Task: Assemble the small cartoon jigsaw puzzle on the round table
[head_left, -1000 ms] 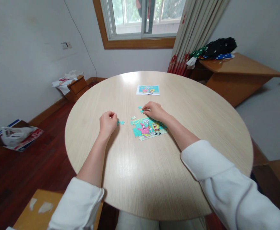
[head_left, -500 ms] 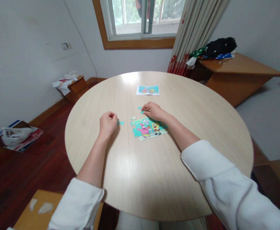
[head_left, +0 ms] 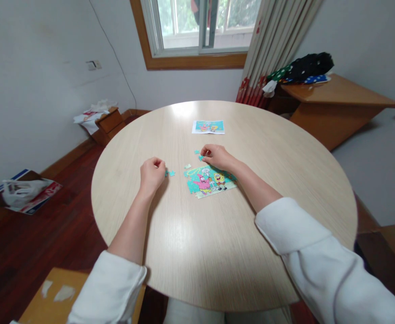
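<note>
A partly joined jigsaw puzzle (head_left: 202, 182) with cartoon figures lies on the table, its left edge uneven. Just beyond it, my right hand (head_left: 215, 155) pinches a teal puzzle piece (head_left: 201, 158) at the tabletop. Another teal piece (head_left: 197, 152) rests a little farther away, and a pale piece (head_left: 188, 166) sits by the puzzle's upper left corner. To the left, my left hand (head_left: 152, 173) rests with curled fingers; whatever they may hold is hidden. Small teal pieces (head_left: 172, 173) lie right beside it, one partly covered by the hand.
A printed picture sheet (head_left: 208, 127) of the same scene lies farther back on the round wooden table (head_left: 183, 252). A cardboard box (head_left: 57, 292) stands below at the left. Clothes (head_left: 308, 67) are heaped on a wooden desk (head_left: 346, 92) at the right.
My right hand's fingers have drawn together slightly at the teal piece, and the hand has shifted a touch to the right. My left hand has stayed in place.
</note>
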Action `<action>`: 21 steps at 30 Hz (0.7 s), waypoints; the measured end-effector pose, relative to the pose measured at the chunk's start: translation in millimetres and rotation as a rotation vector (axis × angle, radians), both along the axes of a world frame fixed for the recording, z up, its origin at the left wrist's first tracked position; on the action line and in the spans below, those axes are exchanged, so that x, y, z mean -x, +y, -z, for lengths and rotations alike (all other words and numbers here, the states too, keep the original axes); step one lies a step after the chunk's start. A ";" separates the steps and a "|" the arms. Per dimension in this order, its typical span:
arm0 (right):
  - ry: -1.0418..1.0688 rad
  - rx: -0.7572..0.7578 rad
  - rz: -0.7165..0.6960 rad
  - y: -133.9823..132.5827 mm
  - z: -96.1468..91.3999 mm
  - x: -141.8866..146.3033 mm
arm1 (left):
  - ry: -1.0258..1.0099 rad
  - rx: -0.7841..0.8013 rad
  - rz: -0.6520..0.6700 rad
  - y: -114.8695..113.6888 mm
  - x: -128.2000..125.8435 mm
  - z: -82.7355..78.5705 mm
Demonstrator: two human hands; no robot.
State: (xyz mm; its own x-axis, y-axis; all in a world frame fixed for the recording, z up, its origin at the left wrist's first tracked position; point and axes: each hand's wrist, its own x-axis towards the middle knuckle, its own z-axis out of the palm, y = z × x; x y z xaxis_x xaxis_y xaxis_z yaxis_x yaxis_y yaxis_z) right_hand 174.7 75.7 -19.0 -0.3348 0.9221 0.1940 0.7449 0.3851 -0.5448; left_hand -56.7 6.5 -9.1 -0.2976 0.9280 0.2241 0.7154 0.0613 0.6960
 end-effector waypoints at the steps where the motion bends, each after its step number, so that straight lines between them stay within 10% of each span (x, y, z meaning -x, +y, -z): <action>1: 0.015 0.006 -0.008 0.0 -0.3 0.0 | 0.001 0.000 -0.001 0.2 0.2 0.3; 16: 0.251 0.096 -0.115 -7.8 -9.3 8.5 | -0.018 0.005 -0.014 -1.1 -1.3 -2.9; 21: 0.275 0.362 -0.379 -23.0 -31.2 24.0 | -0.005 0.012 -0.016 0.3 -1.5 -3.6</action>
State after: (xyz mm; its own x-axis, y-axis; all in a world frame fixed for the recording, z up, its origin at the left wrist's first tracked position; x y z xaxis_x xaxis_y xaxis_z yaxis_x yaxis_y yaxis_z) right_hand 150.7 52.7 12.2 -0.6355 0.7719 0.0157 0.4048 0.3505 -0.8446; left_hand -55.2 6.8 -5.5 -0.3135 0.9258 0.2110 0.7105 0.0814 0.6989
